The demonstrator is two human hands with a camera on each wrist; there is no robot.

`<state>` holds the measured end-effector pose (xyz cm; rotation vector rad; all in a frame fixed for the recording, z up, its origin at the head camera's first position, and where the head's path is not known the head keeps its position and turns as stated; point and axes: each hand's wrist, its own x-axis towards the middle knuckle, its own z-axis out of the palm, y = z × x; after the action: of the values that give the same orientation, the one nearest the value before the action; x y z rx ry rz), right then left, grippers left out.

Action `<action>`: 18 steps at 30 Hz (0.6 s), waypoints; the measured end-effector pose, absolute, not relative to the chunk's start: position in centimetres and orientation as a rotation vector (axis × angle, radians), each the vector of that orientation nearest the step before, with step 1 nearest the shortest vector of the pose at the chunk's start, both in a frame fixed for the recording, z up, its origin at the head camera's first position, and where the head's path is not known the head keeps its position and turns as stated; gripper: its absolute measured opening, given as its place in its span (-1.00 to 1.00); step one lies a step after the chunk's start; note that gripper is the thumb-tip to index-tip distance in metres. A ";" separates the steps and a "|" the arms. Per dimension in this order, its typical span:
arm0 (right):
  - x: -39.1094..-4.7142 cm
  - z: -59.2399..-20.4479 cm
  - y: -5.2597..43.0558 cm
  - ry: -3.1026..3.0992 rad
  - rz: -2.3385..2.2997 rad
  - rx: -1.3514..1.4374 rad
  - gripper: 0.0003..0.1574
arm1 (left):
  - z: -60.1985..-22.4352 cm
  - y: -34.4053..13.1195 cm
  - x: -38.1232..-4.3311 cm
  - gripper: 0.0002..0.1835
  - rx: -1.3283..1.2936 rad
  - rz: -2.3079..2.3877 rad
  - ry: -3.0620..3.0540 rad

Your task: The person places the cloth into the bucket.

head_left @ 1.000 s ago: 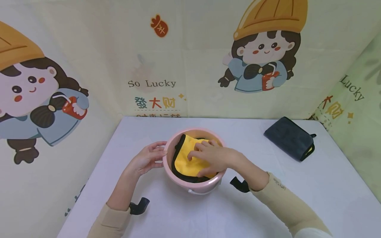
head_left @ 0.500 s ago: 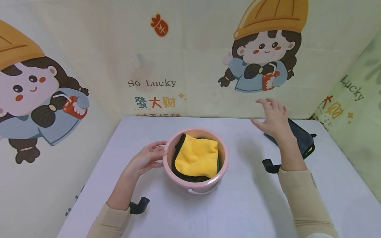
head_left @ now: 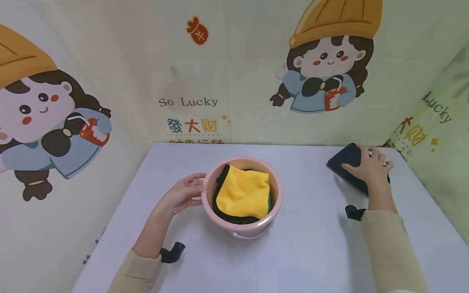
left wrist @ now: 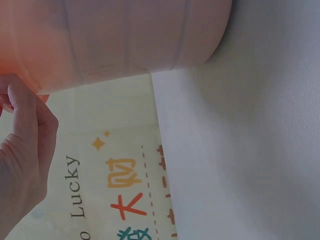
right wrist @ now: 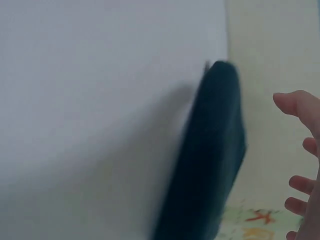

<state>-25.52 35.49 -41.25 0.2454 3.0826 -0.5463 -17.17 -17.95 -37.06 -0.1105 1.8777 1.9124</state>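
A pink bucket (head_left: 278, 195) with a white handle stands on the table, with a folded yellow cloth (head_left: 243, 193) with black edging lying inside it. My left hand (head_left: 185, 193) holds the bucket's left rim; in the left wrist view its fingers (left wrist: 25, 105) are bent at the rim beside the bucket's wall (left wrist: 125, 40). At the back right lies a folded dark blue cloth (head_left: 344, 160). Over that cloth is my right hand (head_left: 373, 167), fingers spread. The right wrist view shows a gap between the thumb and the dark cloth (right wrist: 205, 150).
The white table (head_left: 300, 260) has its far edge against a printed cream backdrop (head_left: 249, 122). A black wrist mount (head_left: 173, 252) sticks out from the left sleeve, and another (head_left: 354, 213) from the right one.
My right hand has left the yellow cloth in the bucket and moved right, through the air, to the dark blue cloth. My left hand stays at the bucket's rim.
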 end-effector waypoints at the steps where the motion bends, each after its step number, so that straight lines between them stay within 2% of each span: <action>1: -25.3 -41.7 36.0 3.061 -0.558 0.263 0.20 | -37.1 -17.9 -17.2 -0.36 -0.110 1.910 1.880; 10: -24.0 -45.2 38.9 2.927 -0.544 0.338 0.32 | -37.1 -17.9 -17.2 -0.35 -0.114 1.901 1.890; 18: -23.8 -46.3 39.1 2.862 -0.575 0.367 0.38 | -37.2 -18.0 -17.2 -0.35 -0.104 1.917 1.877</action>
<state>-23.82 39.08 -46.32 0.3674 2.8618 -0.5747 -17.18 -17.97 -37.18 -0.1042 1.8772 1.9166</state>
